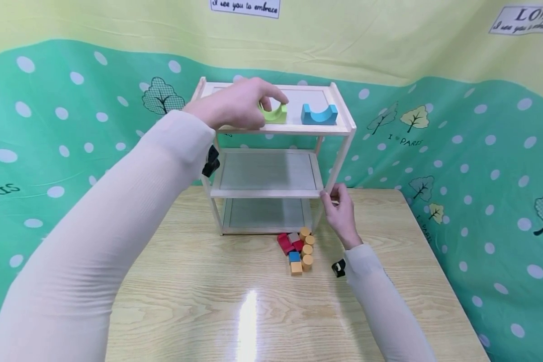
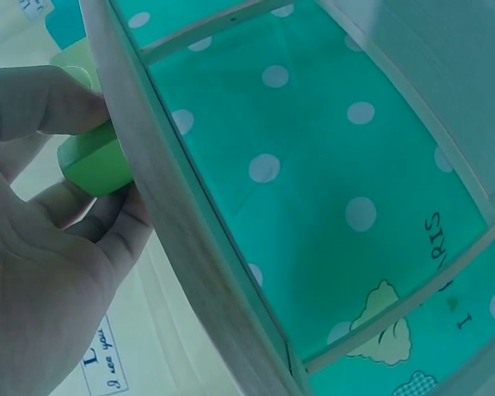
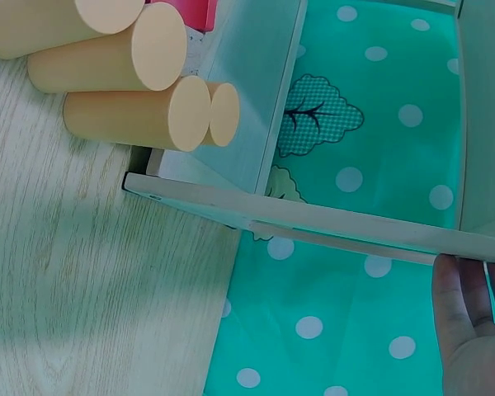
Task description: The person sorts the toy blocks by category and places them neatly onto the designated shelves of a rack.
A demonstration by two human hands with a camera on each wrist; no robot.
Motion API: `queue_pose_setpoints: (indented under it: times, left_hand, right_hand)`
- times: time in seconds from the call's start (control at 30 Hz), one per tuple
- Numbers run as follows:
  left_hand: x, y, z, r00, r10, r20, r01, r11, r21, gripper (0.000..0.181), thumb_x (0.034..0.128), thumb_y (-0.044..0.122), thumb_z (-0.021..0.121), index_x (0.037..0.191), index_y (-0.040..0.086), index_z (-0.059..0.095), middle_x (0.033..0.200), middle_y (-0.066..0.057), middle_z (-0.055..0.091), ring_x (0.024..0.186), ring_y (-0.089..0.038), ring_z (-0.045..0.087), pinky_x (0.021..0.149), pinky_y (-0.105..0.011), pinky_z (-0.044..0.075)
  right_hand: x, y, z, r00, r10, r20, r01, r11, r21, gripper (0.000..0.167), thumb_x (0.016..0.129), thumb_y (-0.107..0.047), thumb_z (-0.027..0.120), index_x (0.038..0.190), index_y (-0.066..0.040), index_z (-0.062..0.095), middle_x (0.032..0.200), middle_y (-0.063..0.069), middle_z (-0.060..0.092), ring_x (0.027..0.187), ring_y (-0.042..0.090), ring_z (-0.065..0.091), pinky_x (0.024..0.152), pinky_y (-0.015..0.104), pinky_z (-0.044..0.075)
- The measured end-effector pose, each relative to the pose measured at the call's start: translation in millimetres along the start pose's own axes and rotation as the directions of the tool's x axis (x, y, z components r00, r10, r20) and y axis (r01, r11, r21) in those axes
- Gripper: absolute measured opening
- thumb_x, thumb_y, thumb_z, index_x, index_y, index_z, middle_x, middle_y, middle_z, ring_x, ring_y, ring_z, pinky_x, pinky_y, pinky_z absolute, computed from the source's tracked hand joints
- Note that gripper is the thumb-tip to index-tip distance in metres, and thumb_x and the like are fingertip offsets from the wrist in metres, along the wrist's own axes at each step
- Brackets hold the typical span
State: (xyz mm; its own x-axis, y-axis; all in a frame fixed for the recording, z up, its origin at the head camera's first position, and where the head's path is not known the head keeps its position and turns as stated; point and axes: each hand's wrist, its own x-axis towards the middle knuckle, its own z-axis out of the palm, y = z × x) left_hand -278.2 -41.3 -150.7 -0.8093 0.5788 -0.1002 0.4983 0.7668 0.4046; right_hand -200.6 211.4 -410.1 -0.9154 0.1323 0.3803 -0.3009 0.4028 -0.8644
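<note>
On the top board of a small pale wooden shelf [image 1: 271,193], my left hand [image 1: 242,104] pinches a light green block [image 1: 278,117] with a curved hollow in its top. The left wrist view shows thumb and fingers about this green block [image 2: 97,162], at the board's edge. Just right of it stands a blue block [image 1: 319,117] of similar shape, untouched. Lower down, my right hand [image 1: 342,213] grips the shelf's front right post near the middle board. In the right wrist view its fingertips meet the post [image 3: 338,221], and part of the hand is out of frame.
At the shelf's front right foot several wooden cylinders [image 1: 307,250] stand beside red blocks [image 1: 284,243], a blue cube [image 1: 294,257] and an orange-tan block [image 1: 296,268]. A wood-grain table [image 1: 185,291] carries everything. Behind hangs a green and yellow printed cloth [image 1: 131,75].
</note>
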Motion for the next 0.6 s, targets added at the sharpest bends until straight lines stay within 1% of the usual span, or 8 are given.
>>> queue_pose_setpoints:
  times: [0.07, 0.27, 0.5, 0.6]
  left_hand:
    - [0.1, 0.0, 0.4, 1.000, 0.001, -0.001, -0.001, 1.000, -0.003, 0.078, 0.0752, -0.010, 0.049, 0.143, 0.027, 0.044, 0.134, -0.012, 0.051, 0.107, -0.026, 0.049, 0.063, -0.029, 0.047]
    - [-0.7, -0.3, 1.7, 1.000, 0.001, -0.002, -0.001, 0.999, -0.034, 0.078, 0.0754, -0.011, 0.048, 0.144, 0.027, 0.044, 0.135, -0.013, 0.049, 0.107, -0.025, 0.049, 0.062, -0.029, 0.048]
    - [-2.3, -1.2, 2.9, 1.000, -0.003, -0.005, 0.003, 0.999, -0.044, 0.078, 0.0759, -0.010, 0.048, 0.143, 0.029, 0.044, 0.135, -0.011, 0.050, 0.109, -0.026, 0.046, 0.067, -0.031, 0.049]
    - [-2.6, -1.5, 3.2, 1.000, -0.005, -0.006, 0.004, 0.999, -0.048, 0.078, 0.0759, -0.010, 0.048, 0.143, 0.029, 0.044, 0.135, -0.011, 0.051, 0.108, -0.026, 0.047, 0.067, -0.030, 0.049]
  right_hand:
    - [-0.2, 0.1, 0.0, 1.000, 0.000, 0.000, 0.000, 1.000, -0.001, 0.019, 0.095, -0.006, 0.054, 0.107, 0.008, 0.050, 0.093, 0.018, 0.054, 0.089, 0.026, 0.056, 0.073, 0.030, 0.051]
    - [-0.2, 0.8, -0.3, 1.000, 0.005, 0.001, -0.005, 1.000, 0.004, 0.019, 0.095, -0.006, 0.054, 0.107, 0.007, 0.050, 0.093, 0.018, 0.054, 0.090, 0.026, 0.056, 0.073, 0.028, 0.051]
    - [-0.5, 1.4, -0.4, 1.000, 0.000, -0.001, 0.000, 1.000, -0.012, 0.019, 0.095, -0.007, 0.055, 0.107, 0.007, 0.050, 0.093, 0.018, 0.054, 0.089, 0.026, 0.056, 0.071, 0.025, 0.050]
    - [-0.6, 1.6, -0.3, 1.000, 0.001, -0.001, -0.001, 1.000, -0.011, 0.019, 0.095, -0.007, 0.055, 0.107, 0.007, 0.050, 0.093, 0.017, 0.054, 0.089, 0.025, 0.056, 0.072, 0.026, 0.050]
